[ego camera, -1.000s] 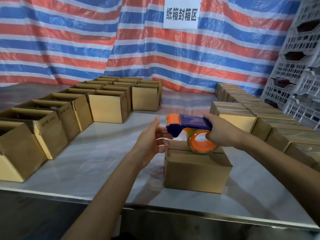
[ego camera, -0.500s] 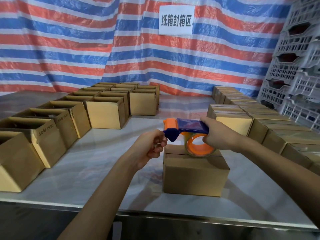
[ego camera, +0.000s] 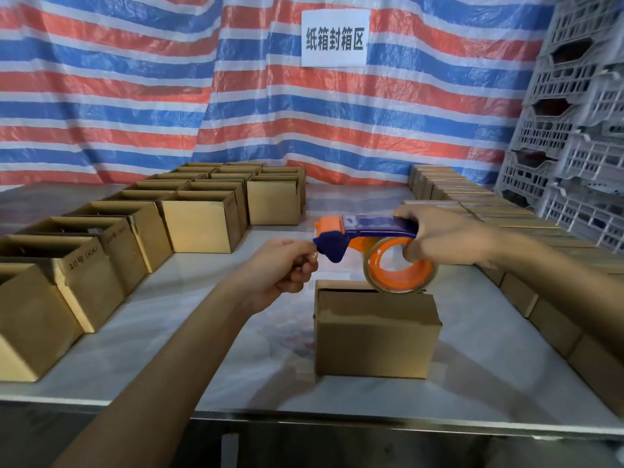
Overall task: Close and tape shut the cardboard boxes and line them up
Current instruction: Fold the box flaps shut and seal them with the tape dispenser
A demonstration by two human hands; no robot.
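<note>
A small closed cardboard box (ego camera: pixel 374 336) stands near the table's front edge. Just above it my right hand (ego camera: pixel 445 236) holds a blue and orange tape dispenser (ego camera: pixel 368 239) with a roll of clear tape on an orange core (ego camera: pixel 400 266); the roll hangs over the box's top. My left hand (ego camera: pixel 287 265) is closed at the dispenser's blue front end, fingers pinched together as on the tape's end, which is too thin to see. Open boxes (ego camera: pixel 199 221) stand in rows on the left. Closed boxes (ego camera: pixel 526 228) line the right side.
The white table (ego camera: pixel 209 336) has bare room between the two groups of boxes. Grey plastic crates (ego camera: pixel 574 130) are stacked at the far right. A striped tarp with a paper sign (ego camera: pixel 334 38) hangs behind. The table's front edge (ego camera: pixel 304 420) runs below the box.
My left hand went from open fingers to a closed pinch at the dispenser's front end. The dispenser stayed above the box and tilted slightly; my view drifted a little.
</note>
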